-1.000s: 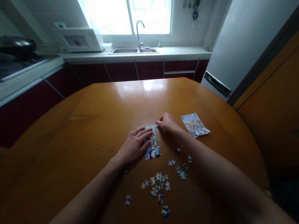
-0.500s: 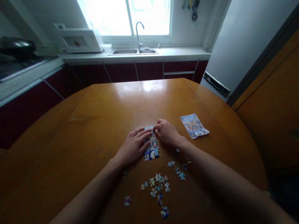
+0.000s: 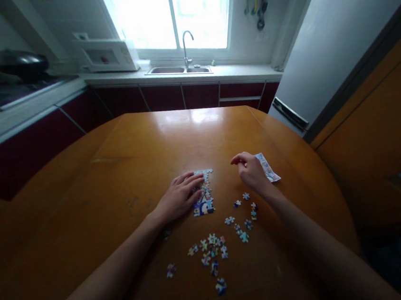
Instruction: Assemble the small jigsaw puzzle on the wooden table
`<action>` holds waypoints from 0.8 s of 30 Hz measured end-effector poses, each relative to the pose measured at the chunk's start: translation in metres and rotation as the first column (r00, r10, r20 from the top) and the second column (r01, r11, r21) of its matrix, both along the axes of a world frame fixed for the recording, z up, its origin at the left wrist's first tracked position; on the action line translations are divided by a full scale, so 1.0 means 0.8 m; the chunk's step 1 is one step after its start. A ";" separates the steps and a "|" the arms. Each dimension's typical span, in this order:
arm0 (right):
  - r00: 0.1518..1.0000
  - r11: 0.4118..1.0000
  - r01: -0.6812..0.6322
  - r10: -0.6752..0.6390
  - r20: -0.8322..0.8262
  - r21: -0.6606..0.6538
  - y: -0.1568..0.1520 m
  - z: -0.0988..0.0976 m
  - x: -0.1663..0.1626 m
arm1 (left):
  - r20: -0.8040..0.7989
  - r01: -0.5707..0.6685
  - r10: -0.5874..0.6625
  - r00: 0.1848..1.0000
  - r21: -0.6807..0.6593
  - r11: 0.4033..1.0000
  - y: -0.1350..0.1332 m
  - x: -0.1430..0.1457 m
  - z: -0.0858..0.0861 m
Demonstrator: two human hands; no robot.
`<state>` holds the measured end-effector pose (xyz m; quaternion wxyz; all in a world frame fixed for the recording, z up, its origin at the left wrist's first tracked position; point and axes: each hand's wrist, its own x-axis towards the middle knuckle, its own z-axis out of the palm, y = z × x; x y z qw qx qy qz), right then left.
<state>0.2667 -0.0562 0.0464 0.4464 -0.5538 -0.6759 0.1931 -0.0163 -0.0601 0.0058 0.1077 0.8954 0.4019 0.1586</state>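
Observation:
A partly joined jigsaw puzzle (image 3: 205, 195) lies on the orange wooden table (image 3: 170, 139). My left hand (image 3: 180, 196) rests flat on the puzzle's left side, fingers stretched out. My right hand (image 3: 251, 171) hovers to the right of the puzzle, fingers loosely curled with the thumb and forefinger apart, nothing visible in it. It partly covers the picture card (image 3: 269, 167). Several loose puzzle pieces (image 3: 214, 249) are scattered nearer to me, with a few more (image 3: 244, 210) below my right wrist.
Behind the table runs a kitchen counter with a sink and tap (image 3: 185, 58), a white microwave (image 3: 106, 55) and a black pan (image 3: 15, 59) on the hob at left. A grey fridge (image 3: 318, 42) stands at right, an orange wall panel (image 3: 379, 117) beside it.
My right hand has lifted off the puzzle's top right edge and moved right, over the picture card. My left hand has stayed on the puzzle.

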 end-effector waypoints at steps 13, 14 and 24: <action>0.995 0.995 0.097 -0.098 -0.031 -0.025 -0.057 -0.023 0.043 | 0.019 0.006 -0.006 1.000 0.009 1.000 0.002 -0.002 -0.001; 0.994 0.995 0.101 -0.102 -0.025 -0.023 -0.056 -0.023 0.045 | 0.020 0.009 -0.009 1.000 0.009 1.000 0.002 -0.002 -0.002; 0.999 0.995 0.007 -0.003 0.042 -0.103 -0.058 -0.024 0.063 | 0.019 0.022 -0.022 1.000 0.011 1.000 0.004 -0.003 -0.002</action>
